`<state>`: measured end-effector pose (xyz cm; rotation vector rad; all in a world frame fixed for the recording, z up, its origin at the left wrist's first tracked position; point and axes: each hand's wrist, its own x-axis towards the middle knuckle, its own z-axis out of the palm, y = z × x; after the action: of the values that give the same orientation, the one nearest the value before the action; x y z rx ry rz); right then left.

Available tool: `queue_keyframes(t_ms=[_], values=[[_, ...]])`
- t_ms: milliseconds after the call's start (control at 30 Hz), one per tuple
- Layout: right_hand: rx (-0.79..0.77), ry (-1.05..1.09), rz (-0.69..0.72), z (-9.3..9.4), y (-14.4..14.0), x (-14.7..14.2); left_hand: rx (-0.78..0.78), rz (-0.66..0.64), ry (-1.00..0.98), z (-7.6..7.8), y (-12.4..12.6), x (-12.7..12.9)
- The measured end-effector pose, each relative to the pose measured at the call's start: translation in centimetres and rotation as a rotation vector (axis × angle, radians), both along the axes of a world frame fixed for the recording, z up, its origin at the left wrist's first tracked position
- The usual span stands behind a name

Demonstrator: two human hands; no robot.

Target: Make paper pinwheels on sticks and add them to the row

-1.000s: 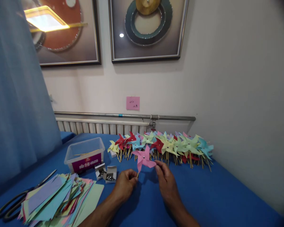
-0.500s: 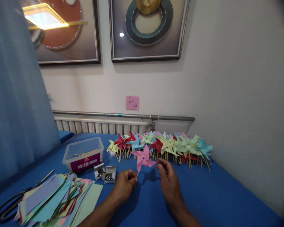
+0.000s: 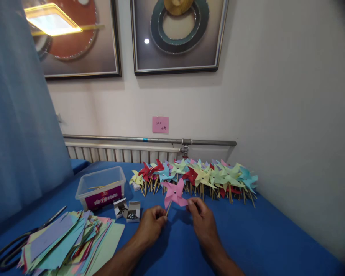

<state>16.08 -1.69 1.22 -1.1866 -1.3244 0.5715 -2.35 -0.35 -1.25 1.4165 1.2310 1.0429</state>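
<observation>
Head view: a pink four-bladed paper pinwheel is above the blue table surface, centre. The left hand grasps its thin wooden stick. The right hand is at the right blade; whether it grips cannot be determined. Far: multicoloured paper pinwheels. Left: a clear rectangular plastic box.

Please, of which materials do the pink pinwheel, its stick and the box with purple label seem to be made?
The pink pinwheel looks like matte paper: thin, softly folded, without gloss. Its stick seems plain wood or bamboo, being pale tan and slender; which one, I cannot tell. The box is probably smooth, clear plastic, since blue shows through its walls.
</observation>
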Motion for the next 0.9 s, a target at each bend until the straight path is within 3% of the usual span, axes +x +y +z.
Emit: queue_keyframes(t_ms=[133, 300, 367, 433, 567, 767, 900], values=[[-0.059, -0.012, 0.072, -0.7, -0.4, -0.9, 0.011, -0.001, 0.000, 0.0, -0.1, 0.0], [-0.161, -0.021, 0.272, -1.5, -0.8, -2.2, 0.034, 0.001, -0.013, -0.4, 0.2, -0.1], [-0.203, 0.043, 0.250, -1.7, -0.6, -2.0, 0.036, 0.006, -0.011, -0.5, 0.4, -0.1], [-0.210, 0.127, 0.143, -1.7, 0.0, -1.4, 0.044, 0.009, -0.003, -0.6, 0.5, -0.2], [-0.108, 0.246, -0.033, -1.5, 1.4, 0.4, 0.047, -0.016, 0.030, -0.8, 0.4, -0.2], [-0.064, 0.283, 0.039, -1.3, 1.9, 0.9, 0.047, -0.034, 0.069, -1.1, 0.3, 0.0], [-0.123, 0.205, 0.118, -1.5, 1.2, -0.2, 0.060, -0.018, 0.055, -0.8, 0.3, -0.2]])
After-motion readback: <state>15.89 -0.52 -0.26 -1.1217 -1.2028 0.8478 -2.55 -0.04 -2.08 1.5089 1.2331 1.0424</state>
